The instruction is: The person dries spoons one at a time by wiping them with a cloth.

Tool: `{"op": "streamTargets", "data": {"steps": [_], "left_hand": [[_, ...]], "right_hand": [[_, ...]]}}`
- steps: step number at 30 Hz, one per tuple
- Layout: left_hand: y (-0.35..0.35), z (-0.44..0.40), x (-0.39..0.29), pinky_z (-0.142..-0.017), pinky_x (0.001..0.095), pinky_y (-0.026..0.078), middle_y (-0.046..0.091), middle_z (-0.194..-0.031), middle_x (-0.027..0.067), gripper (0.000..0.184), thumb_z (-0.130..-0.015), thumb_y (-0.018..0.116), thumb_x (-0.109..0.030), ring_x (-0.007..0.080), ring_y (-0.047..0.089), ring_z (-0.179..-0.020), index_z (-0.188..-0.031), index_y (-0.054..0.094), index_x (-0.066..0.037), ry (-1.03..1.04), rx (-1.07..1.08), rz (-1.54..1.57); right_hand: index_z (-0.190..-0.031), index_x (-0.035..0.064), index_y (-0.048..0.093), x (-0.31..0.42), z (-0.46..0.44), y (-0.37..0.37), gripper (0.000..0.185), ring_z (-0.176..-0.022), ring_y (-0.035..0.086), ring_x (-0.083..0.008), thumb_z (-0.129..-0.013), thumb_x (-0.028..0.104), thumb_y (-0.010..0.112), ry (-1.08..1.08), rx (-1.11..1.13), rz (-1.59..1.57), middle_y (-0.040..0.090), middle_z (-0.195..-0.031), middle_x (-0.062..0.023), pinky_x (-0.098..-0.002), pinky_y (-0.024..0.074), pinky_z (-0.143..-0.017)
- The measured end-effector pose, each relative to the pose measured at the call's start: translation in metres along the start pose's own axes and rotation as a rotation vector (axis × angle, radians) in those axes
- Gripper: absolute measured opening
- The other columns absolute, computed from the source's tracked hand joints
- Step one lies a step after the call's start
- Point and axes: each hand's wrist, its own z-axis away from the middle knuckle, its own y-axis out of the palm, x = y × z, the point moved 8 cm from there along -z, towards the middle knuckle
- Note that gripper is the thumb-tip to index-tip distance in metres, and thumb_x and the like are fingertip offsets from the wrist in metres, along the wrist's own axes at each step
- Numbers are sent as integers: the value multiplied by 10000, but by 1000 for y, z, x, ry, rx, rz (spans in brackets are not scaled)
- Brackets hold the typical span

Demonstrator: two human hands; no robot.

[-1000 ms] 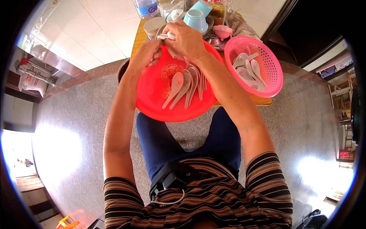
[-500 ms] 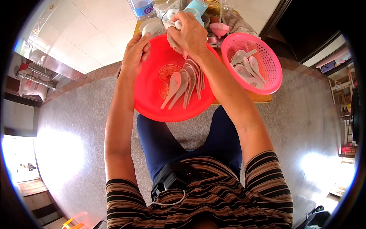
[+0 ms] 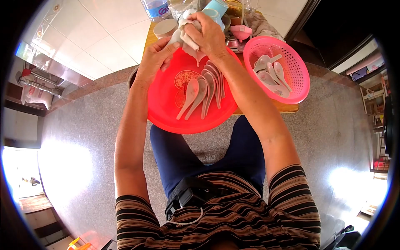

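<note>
My left hand (image 3: 155,57) is closed on a white soup spoon (image 3: 175,38), held up over the far left rim of a red basin (image 3: 166,114). In my right hand (image 3: 211,36) is a bunched white cloth (image 3: 191,43), pressed against the spoon and hiding part of it. A corner of the cloth dangles over the basin. Below my hands, several soup spoons (image 3: 191,93) lie in an overlapping row inside the basin. More spoons (image 3: 266,78) rest in a pink perforated basket (image 3: 300,79) to the right.
Behind the basin stand a water bottle (image 3: 156,10), a round white container (image 3: 165,28), light blue cups (image 3: 216,6) and a pink funnel (image 3: 241,32). A brown towel (image 3: 262,25) lies at the back right. The wooden table's edge (image 3: 287,108) shows beneath the basket.
My left hand has brought the spoon right and down, against the cloth. Around the spoon's end, the cloth in my right hand now spreads more visibly.
</note>
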Motion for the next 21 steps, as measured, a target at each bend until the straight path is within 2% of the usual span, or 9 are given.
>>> {"op": "streamTargets", "data": {"steps": [1, 3, 7, 13, 18, 21], "left_hand": [[-1, 0, 0, -391, 177, 292, 464, -618, -71, 365, -908, 649, -271, 11, 362, -464, -1189, 613, -41, 0, 0, -1], [-4, -2, 2, -392, 176, 293, 469, -613, -68, 361, -910, 647, -270, 10, 368, -462, -1186, 613, -39, -1, -22, 4], [-5, -5, 7, -393, 177, 295, 466, -611, -66, 365, -912, 645, -261, 10, 373, -464, -1196, 607, -35, 8, -37, -106], [2, -1, 0, -401, 176, 306, 491, -653, -49, 381, -910, 639, -239, 12, 385, -480, -1226, 593, -31, 30, 22, -193], [-4, 0, -5, -425, 176, 308, 460, -640, -52, 362, -914, 561, -172, 20, 395, -498, -1243, 570, -20, 58, -19, 58], [-5, -2, -2, -428, 177, 303, 457, -640, -51, 371, -907, 524, -150, 26, 395, -495, -1252, 558, -17, 41, -18, 50]], "right_hand": [[-980, 160, 666, 4, 1, 0, 287, -831, 640, -281, -786, 365, 619, 0, -1, -1, 623, -924, -76, -378, 505, -722], [-981, 161, 669, 23, 6, 6, 280, -817, 642, -271, -785, 355, 623, -134, 75, 76, 615, -933, -80, -371, 507, -717], [-979, 163, 668, 30, 11, 12, 281, -799, 641, -259, -780, 358, 633, -184, 99, 46, 608, -935, -76, -363, 509, -707], [-1000, 131, 656, 0, 0, -3, 338, -815, 641, -283, -778, 384, 639, 30, -9, 11, 615, -941, -83, -376, 505, -732], [-1006, 151, 652, 14, 5, 7, 309, -831, 640, -278, -780, 360, 642, -77, 58, 55, 612, -944, -81, -376, 506, -734], [-999, 163, 653, 28, 10, 14, 280, -838, 639, -275, -780, 336, 644, -155, 126, 60, 611, -949, -77, -376, 506, -736]]}}
